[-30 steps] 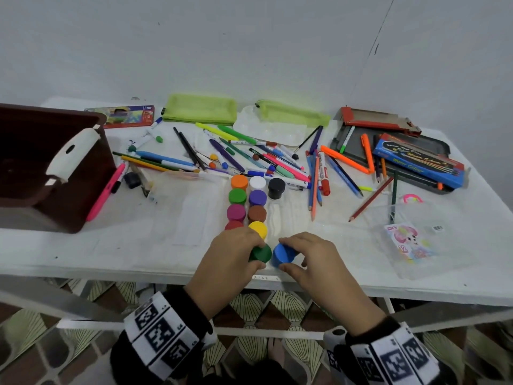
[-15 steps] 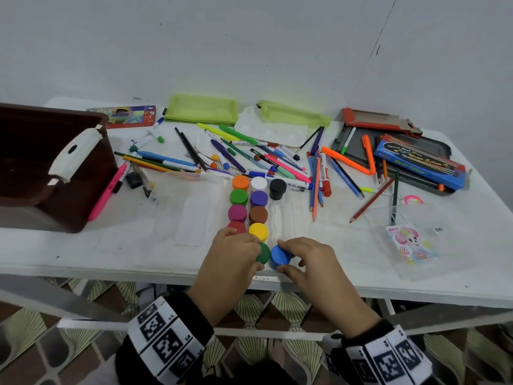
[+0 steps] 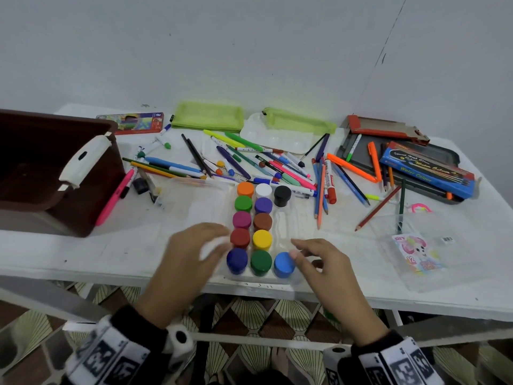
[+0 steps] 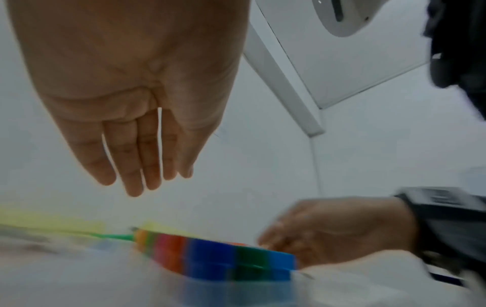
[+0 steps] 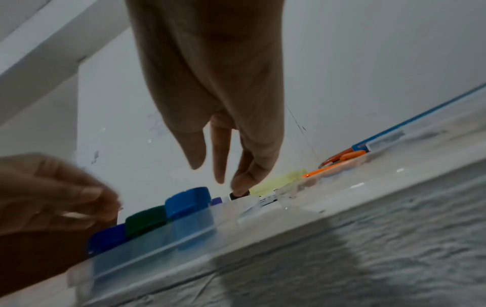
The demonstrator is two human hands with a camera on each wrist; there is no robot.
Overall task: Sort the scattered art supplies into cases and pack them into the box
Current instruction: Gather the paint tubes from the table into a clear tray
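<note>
Paint pots (image 3: 262, 240) are being seated in the clear tray (image 3: 280, 278). Both the left hand (image 3: 191, 251) and right hand (image 3: 319, 259) are held empty, fingers apart. The black pot (image 3: 282, 195) must be fetched next.

Soft, even, cool light throughout; only faint shadows under the table (image 3: 83, 254). Slight barrel bending at the head view's edges. Motion blur on the left hand (image 3: 191, 254) fingers. Heavily smeared in both wrist views, paint pots (image 4: 218, 259) streaked, near foreground unfocused.
</note>
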